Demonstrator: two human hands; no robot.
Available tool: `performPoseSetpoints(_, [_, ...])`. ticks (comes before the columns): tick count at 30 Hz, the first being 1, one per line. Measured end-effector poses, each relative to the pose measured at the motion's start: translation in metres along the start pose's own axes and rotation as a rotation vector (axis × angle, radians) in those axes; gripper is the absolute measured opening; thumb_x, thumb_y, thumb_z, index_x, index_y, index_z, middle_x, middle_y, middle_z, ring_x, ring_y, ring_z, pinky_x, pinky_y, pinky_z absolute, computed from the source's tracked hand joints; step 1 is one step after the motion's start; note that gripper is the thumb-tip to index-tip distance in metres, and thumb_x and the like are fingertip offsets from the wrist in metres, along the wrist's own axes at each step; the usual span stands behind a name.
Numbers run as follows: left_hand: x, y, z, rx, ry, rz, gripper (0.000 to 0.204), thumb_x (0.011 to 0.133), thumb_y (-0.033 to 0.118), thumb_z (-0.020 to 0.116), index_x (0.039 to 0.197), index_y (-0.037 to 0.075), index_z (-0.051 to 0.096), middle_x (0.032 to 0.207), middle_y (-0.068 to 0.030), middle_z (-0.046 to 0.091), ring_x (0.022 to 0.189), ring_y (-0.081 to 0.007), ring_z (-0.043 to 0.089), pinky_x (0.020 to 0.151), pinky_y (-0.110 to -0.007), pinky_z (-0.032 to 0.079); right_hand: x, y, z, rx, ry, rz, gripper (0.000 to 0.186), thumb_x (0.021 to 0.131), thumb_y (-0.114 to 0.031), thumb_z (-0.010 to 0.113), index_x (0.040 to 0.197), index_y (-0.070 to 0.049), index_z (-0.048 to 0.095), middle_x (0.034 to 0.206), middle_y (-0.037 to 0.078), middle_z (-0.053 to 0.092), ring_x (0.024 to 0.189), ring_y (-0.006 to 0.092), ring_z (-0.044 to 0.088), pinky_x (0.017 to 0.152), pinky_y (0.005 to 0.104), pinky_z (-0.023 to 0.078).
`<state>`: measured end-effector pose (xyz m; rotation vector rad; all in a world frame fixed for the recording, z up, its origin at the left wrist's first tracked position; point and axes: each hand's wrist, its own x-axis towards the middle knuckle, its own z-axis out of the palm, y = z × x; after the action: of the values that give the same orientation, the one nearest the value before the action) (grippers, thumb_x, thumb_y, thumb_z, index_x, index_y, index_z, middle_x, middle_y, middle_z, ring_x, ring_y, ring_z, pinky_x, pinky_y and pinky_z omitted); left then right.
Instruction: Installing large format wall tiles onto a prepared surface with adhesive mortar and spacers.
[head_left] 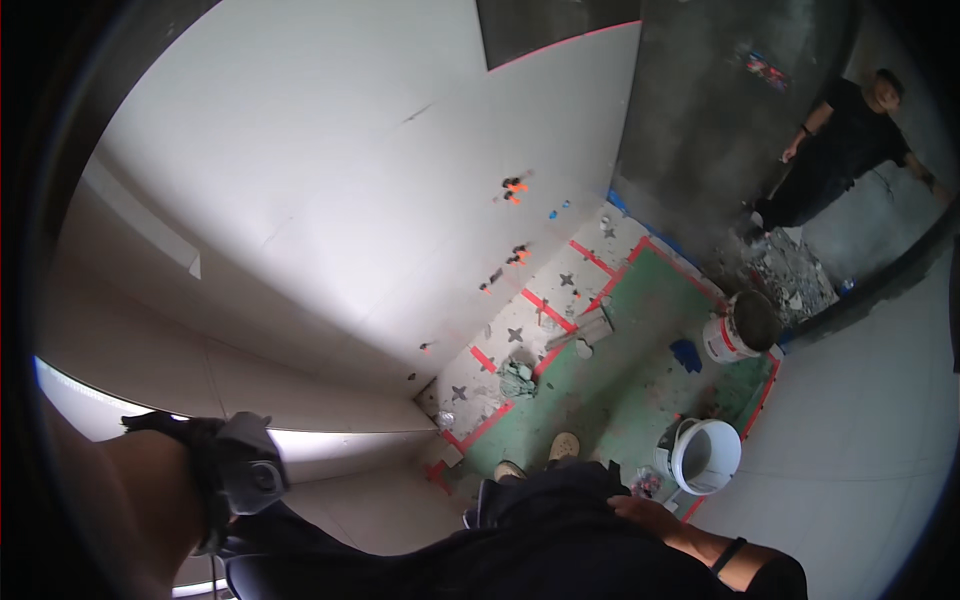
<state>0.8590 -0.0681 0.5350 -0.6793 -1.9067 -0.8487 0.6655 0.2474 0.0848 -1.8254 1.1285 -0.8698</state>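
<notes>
My right hand (640, 512) rests against the black clothing at my waist, its fingers partly hidden in the dark cloth. A black band (730, 555) circles that arm. On the left, my bent arm (150, 480) wears a strapped grey camera-like device (252, 468); the left hand is hidden behind it and the clothing. Both my light clogs (565, 446) stand on the green floor covering (640, 320). Nearest to my right hand are a clear bag of small reddish pieces (647, 482) and a white bucket (712, 480).
A pale panelled wall (330, 180) carries orange-and-black clips (513, 190). Along its foot run light tiles with grey crosses (515, 335) and red tape. A second bucket (722, 338), blue glove (686, 355), crumpled plastic (517, 378) and rubble (795, 275) lie about; another person (845, 150) stands far right.
</notes>
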Motion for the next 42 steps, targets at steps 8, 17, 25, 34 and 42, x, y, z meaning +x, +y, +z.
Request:
performPoseSetpoints(8, [-0.060, 0.010, 0.005, -0.122, -0.034, -0.099, 0.087, 0.099, 0.053, 0.052, 0.164, 0.026, 0.002, 0.168, -0.0224, -0.004, 0.152, -0.0464, 0.012, 0.115, -0.069, 0.029, 0.063, -0.057, -0.002, -0.071, -0.035, 0.224, 0.060, 0.094, -0.037, 0.065, 0.142, -0.007, 0.047, 0.149, 0.023, 0.046, 0.138, 0.0394, 0.045, 0.115, 0.0514, 0.035])
performPoseSetpoints(17, [-0.069, 0.023, -0.028, -0.021, -0.024, -0.053, 0.088, 0.098, 0.049, 0.055, 0.164, 0.027, 0.001, 0.168, -0.0210, -0.004, 0.152, -0.0455, 0.013, 0.115, -0.068, 0.031, 0.088, -0.052, 0.015, -0.195, -0.073, 0.095, 0.059, 0.094, -0.036, 0.063, 0.144, -0.010, 0.045, 0.149, 0.021, 0.046, 0.139, 0.0397, 0.044, 0.115, 0.0549, 0.033])
performPoseSetpoints(25, [-0.071, 0.047, -0.067, 0.152, 0.041, 0.019, 0.089, 0.098, 0.046, 0.058, 0.164, 0.027, 0.001, 0.169, -0.0197, -0.005, 0.152, -0.0447, 0.014, 0.115, -0.067, 0.032, 0.067, -0.057, 0.078, -0.193, -0.056, -0.007, 0.058, 0.095, -0.036, 0.062, 0.145, -0.012, 0.044, 0.150, 0.020, 0.046, 0.140, 0.0400, 0.043, 0.114, 0.0580, 0.032])
performPoseSetpoints(34, [-0.093, 0.115, -0.104, 0.436, 0.099, 0.107, 0.091, 0.097, 0.042, 0.061, 0.164, 0.028, 0.000, 0.169, -0.0182, -0.005, 0.152, -0.0438, 0.015, 0.114, -0.066, 0.034, 0.044, -0.103, 0.108, -0.193, -0.115, 0.019, 0.058, 0.094, -0.031, 0.060, 0.144, -0.009, 0.043, 0.147, 0.020, 0.048, 0.137, 0.0402, 0.046, 0.112, 0.0538, 0.037])
performPoseSetpoints(42, [-0.113, 0.203, -0.220, 1.203, 0.170, 0.079, 0.083, 0.094, 0.032, 0.066, 0.159, 0.016, 0.018, 0.163, -0.0206, 0.017, 0.146, -0.0407, 0.031, 0.117, -0.059, 0.034, 0.078, -0.069, 0.073, -0.152, -0.250, -0.093, 0.057, 0.093, -0.028, 0.061, 0.143, -0.006, 0.045, 0.147, 0.019, 0.049, 0.137, 0.0402, 0.047, 0.112, 0.0505, 0.040])
